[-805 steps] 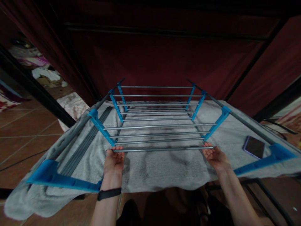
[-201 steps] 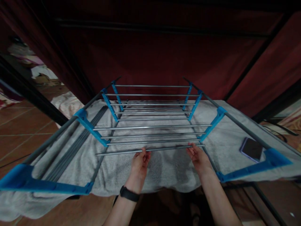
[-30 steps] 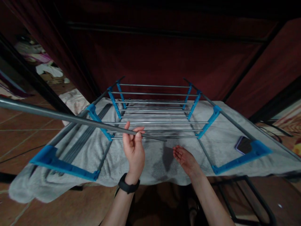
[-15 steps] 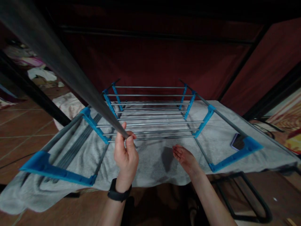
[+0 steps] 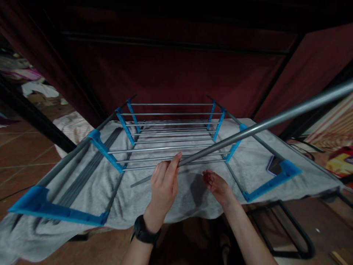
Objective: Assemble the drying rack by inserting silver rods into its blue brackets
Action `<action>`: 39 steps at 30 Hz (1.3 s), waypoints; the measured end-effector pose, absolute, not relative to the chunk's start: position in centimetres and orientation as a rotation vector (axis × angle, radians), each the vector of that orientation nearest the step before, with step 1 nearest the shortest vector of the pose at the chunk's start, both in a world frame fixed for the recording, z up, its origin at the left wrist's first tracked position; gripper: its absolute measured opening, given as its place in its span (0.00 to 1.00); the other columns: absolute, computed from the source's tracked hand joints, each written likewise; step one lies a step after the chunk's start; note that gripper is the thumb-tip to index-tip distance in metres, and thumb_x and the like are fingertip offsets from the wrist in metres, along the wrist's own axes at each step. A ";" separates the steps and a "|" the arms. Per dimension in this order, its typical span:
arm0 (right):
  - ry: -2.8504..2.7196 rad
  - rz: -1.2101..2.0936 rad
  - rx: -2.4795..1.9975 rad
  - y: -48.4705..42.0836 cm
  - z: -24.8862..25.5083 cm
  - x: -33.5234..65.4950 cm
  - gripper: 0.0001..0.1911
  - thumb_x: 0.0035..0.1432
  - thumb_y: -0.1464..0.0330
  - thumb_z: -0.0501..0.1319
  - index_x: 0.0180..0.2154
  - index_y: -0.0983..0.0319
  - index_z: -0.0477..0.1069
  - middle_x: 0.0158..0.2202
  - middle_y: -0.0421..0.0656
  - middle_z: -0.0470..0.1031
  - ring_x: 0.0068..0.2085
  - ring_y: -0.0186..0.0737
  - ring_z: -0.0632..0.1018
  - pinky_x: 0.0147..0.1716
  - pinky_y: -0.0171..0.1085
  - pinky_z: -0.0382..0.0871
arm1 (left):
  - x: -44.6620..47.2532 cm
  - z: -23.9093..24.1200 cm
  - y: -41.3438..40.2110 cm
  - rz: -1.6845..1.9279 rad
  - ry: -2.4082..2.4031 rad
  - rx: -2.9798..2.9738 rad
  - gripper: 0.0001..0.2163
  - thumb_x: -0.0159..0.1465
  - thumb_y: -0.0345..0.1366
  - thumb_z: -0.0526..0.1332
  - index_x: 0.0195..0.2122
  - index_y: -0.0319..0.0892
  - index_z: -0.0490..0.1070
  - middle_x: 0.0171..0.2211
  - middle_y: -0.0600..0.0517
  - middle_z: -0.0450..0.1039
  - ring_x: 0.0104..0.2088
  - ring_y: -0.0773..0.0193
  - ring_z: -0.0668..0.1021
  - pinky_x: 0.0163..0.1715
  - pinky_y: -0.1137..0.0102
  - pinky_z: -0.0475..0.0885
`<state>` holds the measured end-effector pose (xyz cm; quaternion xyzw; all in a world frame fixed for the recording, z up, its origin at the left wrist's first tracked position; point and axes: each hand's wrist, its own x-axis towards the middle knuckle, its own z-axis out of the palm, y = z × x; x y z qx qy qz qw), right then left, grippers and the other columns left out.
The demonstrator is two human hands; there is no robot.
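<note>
A long grey metal rod (image 5: 226, 141) is gripped in my left hand (image 5: 165, 180), which wears a dark wristband. The rod slants from low left of the hand up to the right edge of view. To the right, my right hand (image 5: 216, 184) hovers over the cloth with loosely curled fingers and holds nothing. Beyond both hands stands a rack of grey bars with blue plastic brackets (image 5: 109, 152), resembling a clothes drying rack. Its near left bracket (image 5: 55, 209) and near right bracket (image 5: 273, 182) have no cross bar joining them.
The rack rests on a grey cloth (image 5: 176, 206) covering a table. A bundle of loose grey rods (image 5: 91, 165) lies at left. A phone (image 5: 274, 165) lies at right. Behind stands a dark red panel (image 5: 171, 70). A dark metal frame (image 5: 295, 228) is below right.
My left hand has moved right and turned over, swinging the rod's long end from upper left to upper right. My right hand has stayed nearly in place.
</note>
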<state>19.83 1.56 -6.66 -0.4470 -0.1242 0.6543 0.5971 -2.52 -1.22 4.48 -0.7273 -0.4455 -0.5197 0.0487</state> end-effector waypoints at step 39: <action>-0.120 1.259 -0.940 2.3 -5.4 23.9 0.04 0.59 0.73 0.61 0.33 0.59 0.74 0.34 0.40 0.81 0.36 0.32 0.81 0.38 0.32 0.78 | -3.5 -3.6 0.8 -0.427 -1.546 -2.834 0.21 0.68 0.25 0.46 0.60 0.42 0.65 0.50 0.45 0.72 0.46 0.60 0.76 0.51 0.64 0.68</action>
